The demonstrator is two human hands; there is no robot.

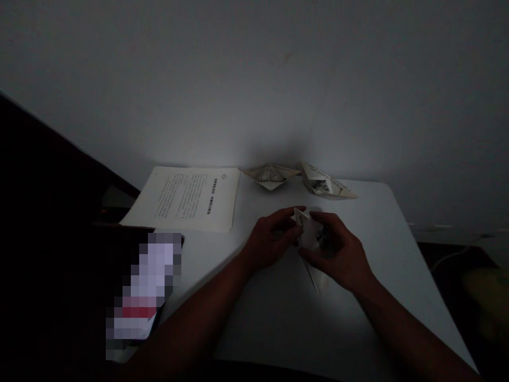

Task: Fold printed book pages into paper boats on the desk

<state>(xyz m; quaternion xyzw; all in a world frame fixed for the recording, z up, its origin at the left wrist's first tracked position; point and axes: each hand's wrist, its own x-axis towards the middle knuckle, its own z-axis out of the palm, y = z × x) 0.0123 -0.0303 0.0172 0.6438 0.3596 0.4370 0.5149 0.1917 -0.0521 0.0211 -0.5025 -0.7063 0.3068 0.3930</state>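
Observation:
A piece of folded printed paper (306, 229) is held between both my hands just above the white table. My left hand (272, 239) pinches its left edge between thumb and fingers. On the other side, my right hand (340, 252) grips it with the thumb low and the fingers high. A thin pointed end of the paper hangs down below the hands. Behind them stand two folded paper boats: one boat (271, 176) at the left, another boat (328, 183) at the right. The fingers hide part of the held paper.
A stack of printed sheets (183, 199) lies at the table's back left. A phone-like device with a blurred-out screen (145, 286) lies at the left edge. The wall (254, 79) stands directly behind the table (377, 212). The room is dim.

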